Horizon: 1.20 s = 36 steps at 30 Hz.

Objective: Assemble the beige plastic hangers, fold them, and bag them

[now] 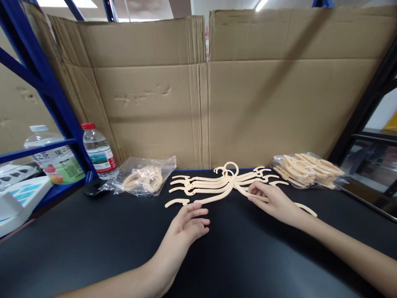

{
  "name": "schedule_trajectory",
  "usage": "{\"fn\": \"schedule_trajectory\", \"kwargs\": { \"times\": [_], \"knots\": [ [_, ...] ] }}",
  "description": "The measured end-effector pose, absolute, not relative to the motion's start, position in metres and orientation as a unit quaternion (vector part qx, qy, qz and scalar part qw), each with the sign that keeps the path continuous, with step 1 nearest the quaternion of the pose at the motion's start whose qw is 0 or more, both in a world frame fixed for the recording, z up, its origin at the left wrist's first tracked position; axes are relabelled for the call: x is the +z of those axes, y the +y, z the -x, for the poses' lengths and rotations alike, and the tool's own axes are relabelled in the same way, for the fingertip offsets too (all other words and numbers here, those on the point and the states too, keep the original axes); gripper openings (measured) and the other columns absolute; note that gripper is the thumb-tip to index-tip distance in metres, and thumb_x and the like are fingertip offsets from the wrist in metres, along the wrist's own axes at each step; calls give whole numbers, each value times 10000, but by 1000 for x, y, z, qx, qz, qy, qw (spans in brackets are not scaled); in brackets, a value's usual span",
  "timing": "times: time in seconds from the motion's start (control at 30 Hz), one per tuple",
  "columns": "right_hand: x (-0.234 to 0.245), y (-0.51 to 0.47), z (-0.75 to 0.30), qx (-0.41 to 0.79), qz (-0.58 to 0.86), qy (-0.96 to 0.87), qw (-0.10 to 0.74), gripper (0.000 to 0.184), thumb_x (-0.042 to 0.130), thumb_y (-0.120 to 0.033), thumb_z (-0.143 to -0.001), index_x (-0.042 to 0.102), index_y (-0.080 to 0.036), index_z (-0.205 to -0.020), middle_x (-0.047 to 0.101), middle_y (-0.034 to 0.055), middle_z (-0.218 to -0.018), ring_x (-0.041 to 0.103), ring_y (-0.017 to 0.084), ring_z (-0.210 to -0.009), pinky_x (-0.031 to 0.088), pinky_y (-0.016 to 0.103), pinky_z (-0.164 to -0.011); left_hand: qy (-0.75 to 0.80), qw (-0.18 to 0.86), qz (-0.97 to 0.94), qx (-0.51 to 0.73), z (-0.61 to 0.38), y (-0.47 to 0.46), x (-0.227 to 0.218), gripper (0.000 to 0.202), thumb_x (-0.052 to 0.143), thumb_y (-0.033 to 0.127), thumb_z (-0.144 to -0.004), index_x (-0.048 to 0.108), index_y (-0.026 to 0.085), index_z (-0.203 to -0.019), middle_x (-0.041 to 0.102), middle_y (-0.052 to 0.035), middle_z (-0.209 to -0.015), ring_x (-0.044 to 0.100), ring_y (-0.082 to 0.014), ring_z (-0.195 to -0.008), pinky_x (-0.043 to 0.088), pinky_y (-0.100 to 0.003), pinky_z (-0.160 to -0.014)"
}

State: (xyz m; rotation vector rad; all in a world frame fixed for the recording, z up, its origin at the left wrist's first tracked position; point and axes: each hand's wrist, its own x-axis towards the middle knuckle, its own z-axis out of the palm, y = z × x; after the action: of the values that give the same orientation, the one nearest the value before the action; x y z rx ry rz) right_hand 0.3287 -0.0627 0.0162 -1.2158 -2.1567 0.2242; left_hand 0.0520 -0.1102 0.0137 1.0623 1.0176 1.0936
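Left hand [187,225] flat — curved plastic hangers [214,186].

**Matt, glossy, rough**

The hangers [217,184] are smooth cream plastic with a soft sheen. The table [93,240] is matt black and evenly dull. The bags [141,176] are thin clear film, crinkled and glossy. The cardboard [155,103] is brown, rough, creased and dented. The bottle [99,151] is clear glossy plastic. The rack [46,82] is blue painted metal.
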Motion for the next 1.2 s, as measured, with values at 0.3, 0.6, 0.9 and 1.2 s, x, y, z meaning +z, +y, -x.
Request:
{"fn": "schedule_trajectory", "kwargs": {
  "times": [0.3, 0.6, 0.9, 1.2],
  "knots": [
    [32, -72, -334, 72, 462, -795, 387, 187, 471, -318, -888, 567, -216, -1012, 662, 59, -884, 631, 182, -744, 537, 314, -687, 452, 624, -361, 525, -49, -98, 27, 525, 613, 111, -785, 408, 159, -1266, 451, -172, -1367, 652, -250, -1012, 513, -420, -956],
    [24, -77, -326, 34, 454, -817, 352, 162, 475, -268, -887, 556, -220, -1019, 647, 44, -854, 608, 171, -711, 501, 297, -659, 411, 544, -523, 511, -43, -88, 27, 666, 646, 232, -783, 329, 286, -1366, 400, -80, -1405, 621, -224, -1031, 520, -381, -903],
    [21, -86, -315, 65, 439, -832, 334, 174, 470, -277, -905, 565, -227, -1042, 652, 47, -869, 621, 175, -737, 515, 299, -688, 406, 453, -667, 430, -39, -83, 17, 583, 589, 280, -810, 412, 236, -1364, 596, -89, -1150, 553, -205, -1069, 461, -321, -886],
    [28, -80, -329, -41, 409, -873, 261, 186, 493, -182, -888, 610, -206, -1030, 661, 75, -940, 594, 205, -890, 480, 333, -794, 453, 395, -643, 475, -36, -75, 24, 336, 617, 345, -784, 646, 154, -1058, 586, -9, -733, 507, -134, -641, 444, -240, -592]
  ]
}}
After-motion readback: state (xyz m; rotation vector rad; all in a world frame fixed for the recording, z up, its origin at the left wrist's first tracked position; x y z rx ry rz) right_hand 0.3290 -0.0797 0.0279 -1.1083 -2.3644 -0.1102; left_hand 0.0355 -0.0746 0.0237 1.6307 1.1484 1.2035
